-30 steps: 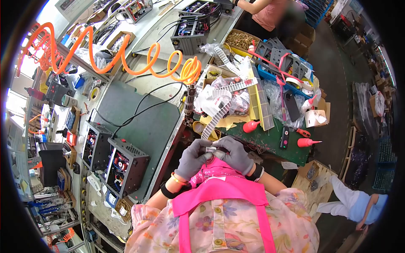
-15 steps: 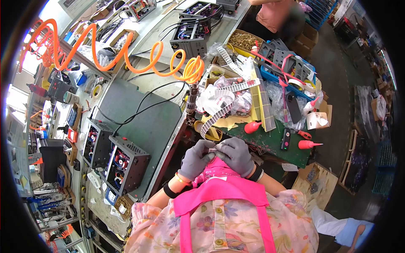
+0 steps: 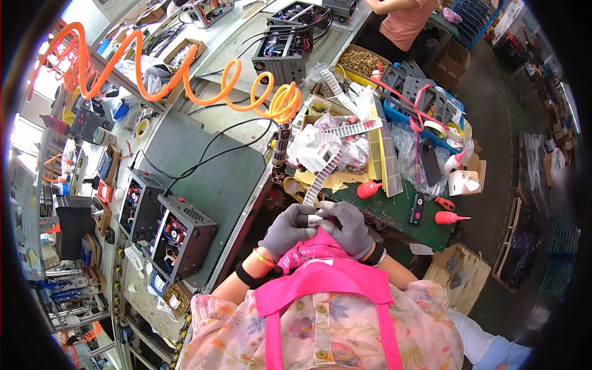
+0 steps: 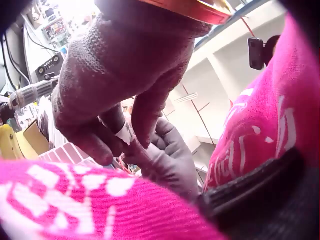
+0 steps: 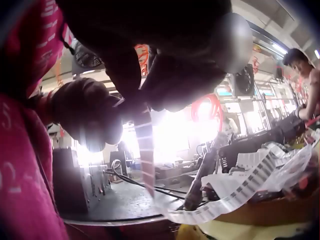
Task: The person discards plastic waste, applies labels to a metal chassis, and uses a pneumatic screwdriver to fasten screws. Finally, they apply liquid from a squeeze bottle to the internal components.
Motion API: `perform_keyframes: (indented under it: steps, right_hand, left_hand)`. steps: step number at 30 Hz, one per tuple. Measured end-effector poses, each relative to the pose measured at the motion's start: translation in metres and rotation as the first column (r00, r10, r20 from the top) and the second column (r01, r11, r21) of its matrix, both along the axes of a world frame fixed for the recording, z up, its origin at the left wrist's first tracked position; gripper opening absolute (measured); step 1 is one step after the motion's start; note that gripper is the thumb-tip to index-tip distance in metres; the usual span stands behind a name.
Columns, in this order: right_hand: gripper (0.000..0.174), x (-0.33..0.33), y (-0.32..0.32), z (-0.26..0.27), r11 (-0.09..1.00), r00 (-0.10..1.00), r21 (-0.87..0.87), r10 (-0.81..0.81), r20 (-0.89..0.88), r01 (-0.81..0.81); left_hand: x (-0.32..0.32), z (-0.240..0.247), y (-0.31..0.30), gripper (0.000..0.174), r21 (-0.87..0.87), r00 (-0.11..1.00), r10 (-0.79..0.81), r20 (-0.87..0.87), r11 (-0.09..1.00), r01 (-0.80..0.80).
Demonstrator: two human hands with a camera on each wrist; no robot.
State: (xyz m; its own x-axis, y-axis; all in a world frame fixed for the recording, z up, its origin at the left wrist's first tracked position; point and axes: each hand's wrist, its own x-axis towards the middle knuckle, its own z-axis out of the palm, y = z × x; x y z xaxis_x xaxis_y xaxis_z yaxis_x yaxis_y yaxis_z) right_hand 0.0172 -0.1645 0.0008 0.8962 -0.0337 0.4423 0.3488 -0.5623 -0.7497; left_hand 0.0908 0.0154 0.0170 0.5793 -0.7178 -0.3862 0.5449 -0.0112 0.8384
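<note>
Both hands wear grey gloves and meet in front of the chest, over a pink printed garment [image 3: 314, 246]. My left hand [image 3: 287, 229] pinches a small white label [image 3: 314, 220] at its fingertips; in the left wrist view the label [image 4: 125, 134] lies between the fingers of both hands. My right hand [image 3: 348, 229] has its fingertips right beside it. In the right wrist view, a strip of white labels [image 5: 146, 155] runs up to the right hand's curled fingers, which pinch its end. The strip trails down from a plastic-bag pile on the bench.
Red bottles [image 3: 369, 189], a screwdriver [image 3: 444, 203] and a blue crate [image 3: 401, 114] of metal plates crowd the green bench [image 3: 425, 233]. Left stand open-sided grey units [image 3: 182, 237] on a conveyor line. An orange coiled hose [image 3: 231, 92] hangs above it. Another person [image 3: 407, 24] works behind.
The hands stay together, with fingers shifting around the small label, which now faces up more plainly. The strip's near end has swung slightly right. A person in light blue at lower right has moved closer.
</note>
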Motion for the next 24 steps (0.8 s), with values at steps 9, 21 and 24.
perform_keyframes:
  steps: [9, 21, 24]
  right_hand:
    - [0.036, 0.005, -0.008, -0.006, 0.951, 0.966, -0.304, 0.131, 0.225, -0.058]
    - [0.026, 0.017, 0.008, 0.003, 0.983, 0.981, -0.072, 0.174, 0.090, -0.168]
    - [0.031, 0.011, 0.024, -0.012, 0.844, 0.978, 0.536, 0.115, -0.175, -0.003]
  left_hand:
    - [0.012, -0.003, 0.007, 0.053, 0.025, 0.954, -0.075, -0.289, 0.996, 0.086]
    - [0.013, -0.026, 0.028, 0.056, -0.080, 0.949, -0.048, -0.312, 0.997, 0.024]
    - [0.013, -0.025, 0.050, 0.059, 0.097, 0.987, -0.004, -0.159, 0.995, 0.020]
